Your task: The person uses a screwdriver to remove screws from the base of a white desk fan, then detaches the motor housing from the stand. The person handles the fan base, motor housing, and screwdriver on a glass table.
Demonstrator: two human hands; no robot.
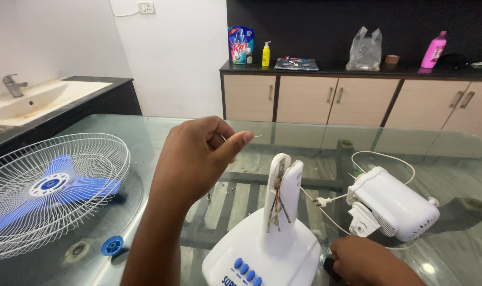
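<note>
My left hand (196,156) is raised over the glass table (146,127), pinching a small thin metal piece (256,136) between thumb and forefinger. Below it stands a white fan base (262,249) with blue buttons and an open neck where coloured wires (276,204) show. My right hand (365,262) rests low at the base's right side, closed around a dark tool handle (330,267). A white fan motor housing (394,204) lies on the table to the right, its white cord and plug (320,201) trailing toward the base.
A white fan guard with blue blades (50,188) lies at the table's left, a blue round cap (112,245) beside it. A sink (29,98) is at the far left. Cabinets at the back carry bottles, a plastic bag and a detergent pouch (241,45).
</note>
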